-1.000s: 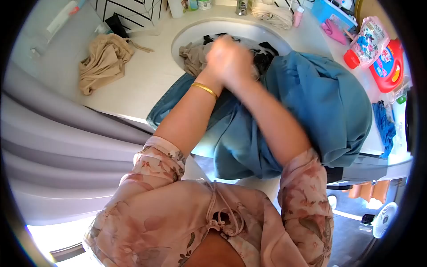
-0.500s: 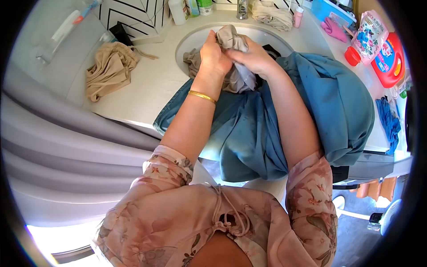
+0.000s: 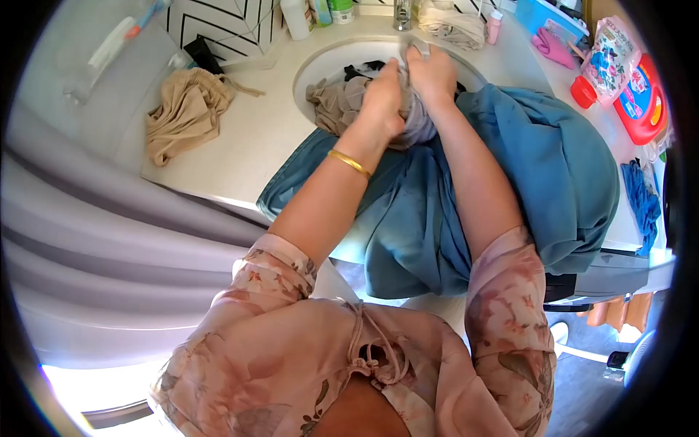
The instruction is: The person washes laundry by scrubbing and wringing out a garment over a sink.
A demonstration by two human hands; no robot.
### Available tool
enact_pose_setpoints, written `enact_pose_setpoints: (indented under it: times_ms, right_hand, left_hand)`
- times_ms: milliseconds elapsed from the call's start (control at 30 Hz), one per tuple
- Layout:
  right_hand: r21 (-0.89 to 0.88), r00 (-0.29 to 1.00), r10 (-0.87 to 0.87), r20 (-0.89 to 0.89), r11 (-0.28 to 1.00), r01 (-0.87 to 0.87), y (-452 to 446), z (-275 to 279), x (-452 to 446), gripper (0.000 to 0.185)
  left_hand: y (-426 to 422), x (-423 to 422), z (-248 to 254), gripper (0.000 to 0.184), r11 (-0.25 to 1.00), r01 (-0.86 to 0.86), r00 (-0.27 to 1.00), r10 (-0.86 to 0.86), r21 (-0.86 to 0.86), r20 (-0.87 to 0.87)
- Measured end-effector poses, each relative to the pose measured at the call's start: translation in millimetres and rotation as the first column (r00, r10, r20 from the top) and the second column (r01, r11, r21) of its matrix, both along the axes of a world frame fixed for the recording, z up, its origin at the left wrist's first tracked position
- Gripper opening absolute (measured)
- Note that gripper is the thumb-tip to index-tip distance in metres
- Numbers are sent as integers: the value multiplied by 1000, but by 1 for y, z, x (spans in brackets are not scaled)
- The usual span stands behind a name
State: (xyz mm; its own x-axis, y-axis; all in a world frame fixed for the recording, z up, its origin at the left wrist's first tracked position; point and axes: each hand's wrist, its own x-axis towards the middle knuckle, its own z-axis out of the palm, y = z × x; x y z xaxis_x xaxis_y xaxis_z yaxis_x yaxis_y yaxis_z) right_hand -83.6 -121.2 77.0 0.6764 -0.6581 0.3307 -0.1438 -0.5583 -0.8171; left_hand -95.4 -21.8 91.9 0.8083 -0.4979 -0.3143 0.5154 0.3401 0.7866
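My left hand (image 3: 384, 100) and my right hand (image 3: 432, 74) are close together over the white sink (image 3: 306, 74). Both are closed on a light grey-beige garment (image 3: 417, 125), which hangs down between them into the basin. The wrists hide part of it. Beside my left hand, bunched beige cloth (image 3: 331, 102) lies in the basin, with a black cloth (image 3: 364, 69) behind it. A large teal cloth (image 3: 539, 160) drapes over the sink's front edge and the counter, beneath both forearms.
Beige drawstring shorts (image 3: 188, 109) lie on the counter at left. Folded beige cloth (image 3: 451, 28) sits by the faucet (image 3: 402, 14). At right stand a red detergent bottle (image 3: 642, 105), a refill pouch (image 3: 610, 62) and a blue basket (image 3: 552, 22). A grey curtain (image 3: 109, 240) hangs at left.
My hands have turned over, and my right hand has moved up and away. The garment, earlier bunched above the fingers, is now lower, and more of the beige and black cloth shows.
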Motion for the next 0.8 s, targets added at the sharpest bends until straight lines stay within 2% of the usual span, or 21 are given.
enact_pose_setpoints:
  times_ms: [100,133,300,333,367,400,433,467,500,533,567,633,667,767,800]
  right_hand:
    - [-180,987,-55,148,980,82,20,-13,-13,38]
    - [-270,976,80,202,963,-23,34,-26,-13,39]
    - [-314,971,67,231,949,9,26,-12,-9,37]
    - [-108,987,-14,158,994,31,5,1,-9,35]
    - [-90,968,-25,248,995,48,-6,3,-13,34]
    - [65,943,47,328,995,-72,-15,-3,-10,32]
    - [203,905,101,413,958,-200,-24,-10,-7,31]
    - [418,845,130,519,823,-384,-31,-7,-10,30]
    - [568,771,123,625,606,-557,-36,-2,-11,29]
    - [635,691,79,718,331,-698,-40,3,-12,28]
    - [610,642,92,761,234,-757,-45,8,-15,29]
    - [537,537,99,838,28,-843,-49,16,-25,31]
    - [547,550,33,835,71,-834,-44,21,-28,34]
    - [471,472,40,881,18,-882,-45,19,-30,38]
    - [488,491,35,871,63,-871,-43,20,-30,40]
  left_hand:
    - [-14,35,-38,47,999,-29,991,32,-25,131]
    - [-13,70,-67,47,969,100,987,-68,-226,144]
    - [-13,60,-70,27,953,108,977,-48,-285,208]
    - [-4,29,-29,28,984,99,995,-96,-150,24]
    - [-5,38,-36,28,910,238,971,-233,-338,57]
    - [-7,49,-49,29,781,365,926,-361,-507,111]
    - [-12,58,-62,30,601,466,863,-469,-649,186]
    - [-9,38,-36,35,830,250,965,-256,-499,57]
    - [-3,34,-28,37,806,264,959,-278,-530,55]
    - [5,34,-21,39,781,276,953,-297,-561,56]
    - [12,36,-16,42,754,286,948,-314,-591,58]
    - [15,40,-15,48,776,254,966,-239,-577,104]
    - [15,41,-15,49,782,249,968,-219,-571,121]
    - [11,48,-26,52,791,292,956,-236,-537,173]
    - [7,50,-31,53,793,316,948,-253,-521,190]
